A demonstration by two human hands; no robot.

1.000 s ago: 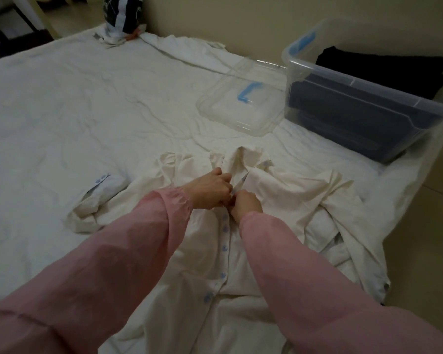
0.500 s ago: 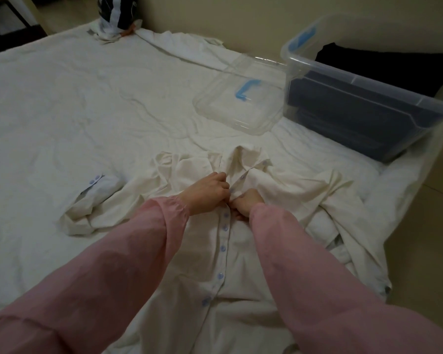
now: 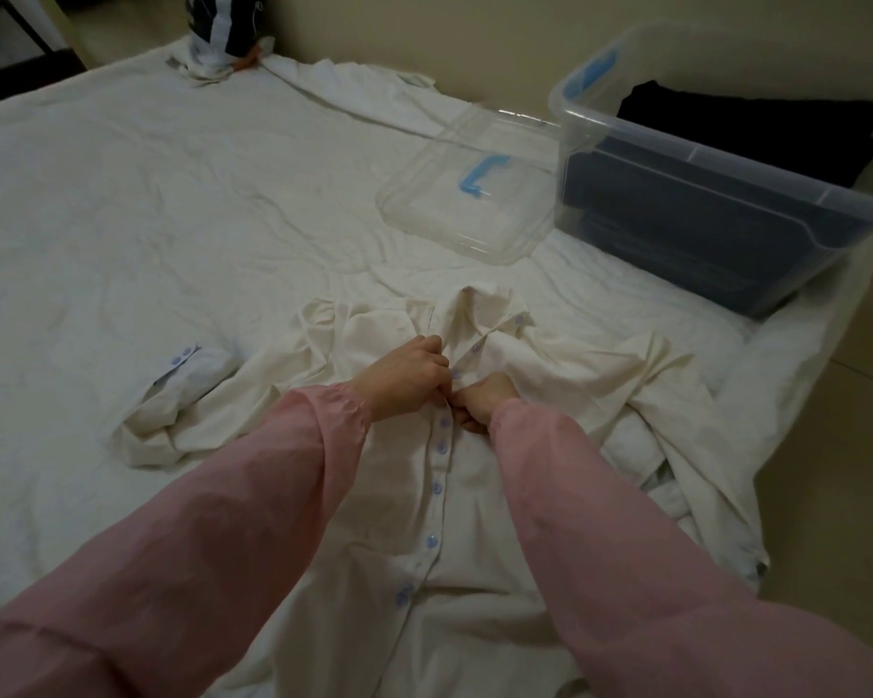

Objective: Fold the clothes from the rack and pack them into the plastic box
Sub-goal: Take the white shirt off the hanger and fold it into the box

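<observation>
A cream shirt is being spread front-up on a white sheet, close to the person and well apart from the plastic box, which is standing open at the sheet's far right corner. The shirt's front opening is being pinched just below the collar by both hands. The left hand is being kept curled, its fingertips closed on the left edge of the opening, and the right hand is being held curled against the other edge, touching the left. Its fingertips are tucked under, so exactly how they are gripping cannot be told. Both arms are being covered by pink sleeves. 5 pale blue buttons are showing in a line below the hands, all fastened. 1 shirt sleeve is lying bunched out to the left, its cuff turned up; the other side is lying crumpled toward the sheet's right edge. Dark folded clothes are filling the box, and its clear lid is lying flat on the sheet just beside it. A striped bundle is sitting at the sheet's far edge.
</observation>
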